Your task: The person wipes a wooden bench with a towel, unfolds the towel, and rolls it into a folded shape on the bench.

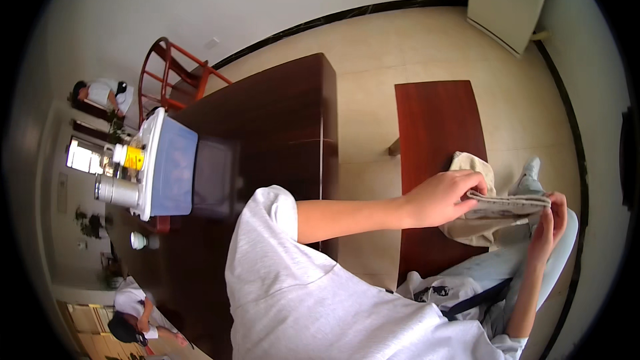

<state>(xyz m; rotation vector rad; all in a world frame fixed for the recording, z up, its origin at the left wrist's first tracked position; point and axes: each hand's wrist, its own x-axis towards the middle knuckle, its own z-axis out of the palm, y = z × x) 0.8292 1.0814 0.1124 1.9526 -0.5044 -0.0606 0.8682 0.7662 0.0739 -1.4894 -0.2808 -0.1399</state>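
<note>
Both my hands hold a beige cloth item (505,208), stretched by its folded, stitched upper edge. My left hand (450,197) pinches the edge's left end between thumb and fingers. At the right end, my right hand (549,220) grips the same edge. The lower part of the cloth hangs over a reddish-brown wooden bench (437,130), and another part of it rises behind my left hand. Whether this is a bag or a garment, I cannot tell.
A dark wooden table (265,125) stands left of the bench, bearing a blue plastic bin (172,167) with containers on its white lid and a small white cup (138,240). A red wooden armchair (187,77) is behind. Two people in white shirts are farther left.
</note>
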